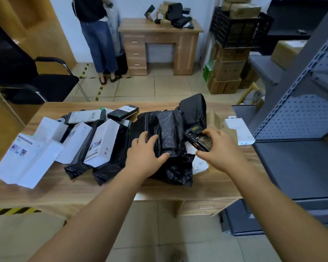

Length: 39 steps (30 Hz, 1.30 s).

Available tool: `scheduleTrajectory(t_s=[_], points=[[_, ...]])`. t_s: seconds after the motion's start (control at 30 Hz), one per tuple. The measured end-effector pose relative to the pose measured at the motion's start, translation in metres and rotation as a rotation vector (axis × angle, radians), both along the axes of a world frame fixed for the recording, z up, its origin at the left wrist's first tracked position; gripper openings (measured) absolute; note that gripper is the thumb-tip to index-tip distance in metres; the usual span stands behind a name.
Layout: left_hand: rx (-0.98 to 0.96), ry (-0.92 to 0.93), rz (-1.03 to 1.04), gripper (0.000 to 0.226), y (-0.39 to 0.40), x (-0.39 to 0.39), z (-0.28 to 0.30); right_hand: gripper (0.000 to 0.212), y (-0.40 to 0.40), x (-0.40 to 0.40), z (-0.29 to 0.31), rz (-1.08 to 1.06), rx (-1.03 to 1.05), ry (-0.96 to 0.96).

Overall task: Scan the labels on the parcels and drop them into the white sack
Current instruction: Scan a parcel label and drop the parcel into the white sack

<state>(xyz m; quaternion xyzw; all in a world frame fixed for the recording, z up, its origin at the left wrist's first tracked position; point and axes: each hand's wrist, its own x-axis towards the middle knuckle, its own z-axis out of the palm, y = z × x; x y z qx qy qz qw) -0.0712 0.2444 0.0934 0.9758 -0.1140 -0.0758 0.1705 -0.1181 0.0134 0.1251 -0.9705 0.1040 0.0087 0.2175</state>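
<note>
A: Since both forearms come in from the bottom of the frame, start there. What does each of the hands have?

B: Item one, left hand (146,150): fingers spread and laid on the black parcel (169,148) at frame centre, thumb hooked round its near edge. Purpose, by my reading: to pin and flatten the plastic so a label can be found.

A: And the other?

B: Item two, right hand (219,148): fingers curled round a handheld scanner (198,138), its small screen tilted up and away, held just above the same parcel. Likely poised for a reading.

A: Behind those?

B: Item three, the desk (83,191): white parcels (29,157) and further black ones fanned across its left half, overlapping, presumably awaiting scanning. A white box (239,129) lies at centre right.

A: The white sack?

B: Not identifiable in view. Farther off, upper centre, a second desk stacked with small boxes; upper left, a person standing, holding a pale bag.
</note>
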Motion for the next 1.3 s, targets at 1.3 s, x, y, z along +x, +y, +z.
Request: scheduleTrajectory(t_s=[1.3], points=[[-0.341, 0.254, 0.585, 0.087, 0.056, 0.078, -0.024, 0.073, 0.022, 0.052, -0.013, 0.16, 0.135, 0.026]])
